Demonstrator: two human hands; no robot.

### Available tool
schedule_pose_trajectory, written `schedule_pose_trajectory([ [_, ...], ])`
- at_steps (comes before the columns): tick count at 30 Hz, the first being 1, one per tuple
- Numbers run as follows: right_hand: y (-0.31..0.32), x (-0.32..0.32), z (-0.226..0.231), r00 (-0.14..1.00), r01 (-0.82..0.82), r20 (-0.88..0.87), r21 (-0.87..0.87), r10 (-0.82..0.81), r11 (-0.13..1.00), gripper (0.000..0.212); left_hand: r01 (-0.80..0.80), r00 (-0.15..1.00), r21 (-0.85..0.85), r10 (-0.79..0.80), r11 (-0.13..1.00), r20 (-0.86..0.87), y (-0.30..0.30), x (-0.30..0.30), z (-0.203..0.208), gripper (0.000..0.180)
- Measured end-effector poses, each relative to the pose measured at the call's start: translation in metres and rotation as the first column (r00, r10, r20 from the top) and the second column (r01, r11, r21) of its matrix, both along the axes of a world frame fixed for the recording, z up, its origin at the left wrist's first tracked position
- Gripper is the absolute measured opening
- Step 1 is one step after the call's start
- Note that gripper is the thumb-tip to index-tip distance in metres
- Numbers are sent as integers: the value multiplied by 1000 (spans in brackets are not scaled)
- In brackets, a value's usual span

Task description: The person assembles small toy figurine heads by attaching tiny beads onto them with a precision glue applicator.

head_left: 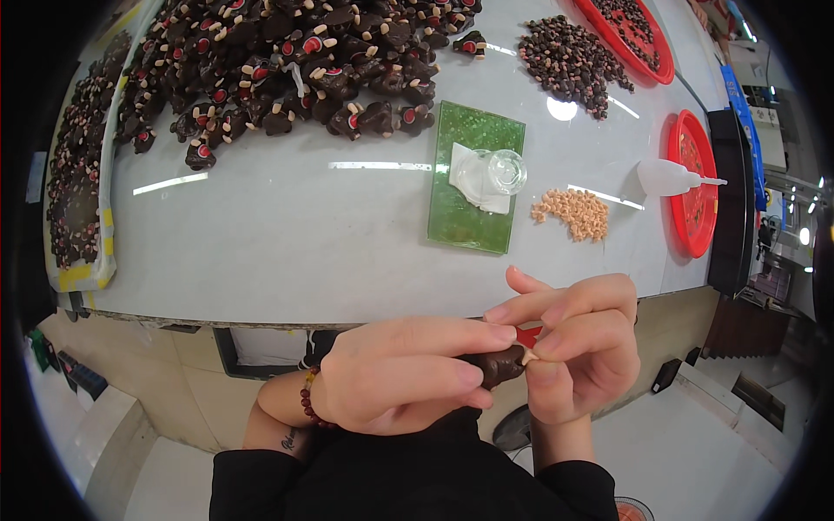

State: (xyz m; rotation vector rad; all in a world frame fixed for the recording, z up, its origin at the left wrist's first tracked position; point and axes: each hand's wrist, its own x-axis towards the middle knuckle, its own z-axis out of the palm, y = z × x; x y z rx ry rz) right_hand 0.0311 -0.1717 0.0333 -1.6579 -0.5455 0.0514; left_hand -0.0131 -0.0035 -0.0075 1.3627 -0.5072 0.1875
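In front of my body, just off the table's near edge, my left hand [400,373] grips a glossy dark brown moulded figure [501,368]. A red part [528,335] shows at its upper side, between the two hands. My right hand [591,347] pinches a tiny beige piece [528,357] between thumb and forefinger, against the figure's right end. The fingers hide much of the figure. Similar brown figures [287,61] with red and beige parts lie heaped at the far left. Loose beige pieces [573,214] form a small pile beyond my right hand.
On the white table [261,243], a green glass plate [460,227] bears a white tissue [469,178] and a small clear cup [506,172]. A white dropper bottle [662,178] lies by a red tray [695,221]. Small brown and pink pieces [569,65] are piled farther back.
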Motion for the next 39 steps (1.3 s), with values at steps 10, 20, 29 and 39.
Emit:
schedule_pose_trajectory([
  [10, 3, 6, -3, 992, 29, 122, -93, -18, 995, 29, 42, 999, 59, -41, 997, -7, 5, -1, 2, 42],
  [20, 3, 7, 1, 1000, -6, 21, -76, 7, 997, 28, -135, 979, -1, 133, 991, 156, -3, -1, -4, 21],
  [29, 6, 1, 4, 974, 136, 202, -162, -102, 977, 28, -341, 863, 7, 310, 940, 398, -13, 8, -11, 18],
  [39, -4, 9, 0, 981, -72, 180, -7, 72, 997, 12, -241, 911, -57, 246, 969, 331, -14, 4, -13, 20],
])
